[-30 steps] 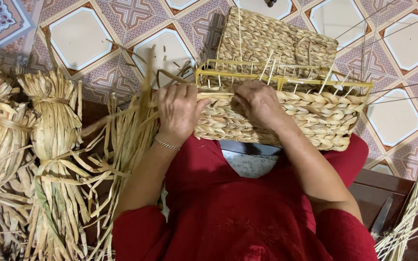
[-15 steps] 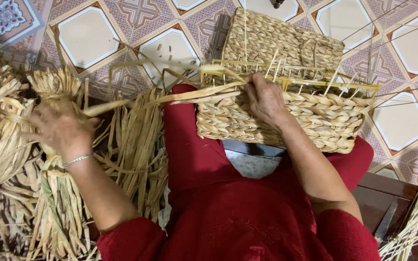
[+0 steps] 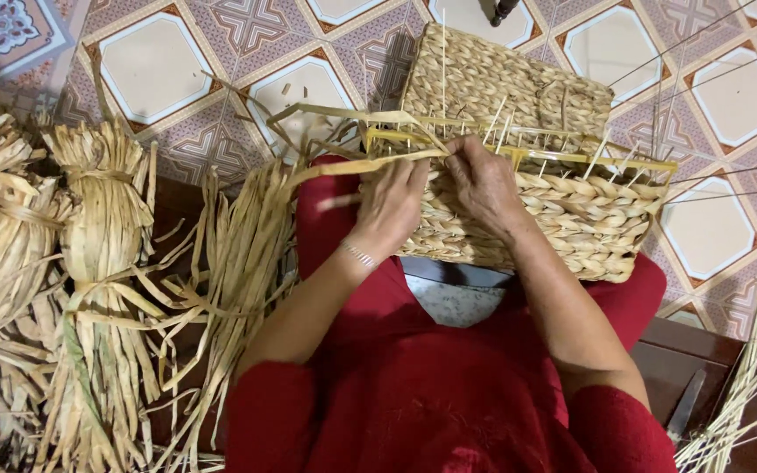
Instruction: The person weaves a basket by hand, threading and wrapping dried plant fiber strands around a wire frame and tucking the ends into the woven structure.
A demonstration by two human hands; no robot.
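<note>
Both hands, left hand (image 3: 392,206) and right hand (image 3: 484,180), pinch a flat straw strand (image 3: 343,166) running leftward from the basket rim (image 3: 519,153).

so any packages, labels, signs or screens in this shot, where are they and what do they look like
None in view. There is only a half-woven straw basket on the person's lap with both hands at its rim, tied bundles of dried straw at the left, loose stalks at the right, and a patterned tile floor.
</note>
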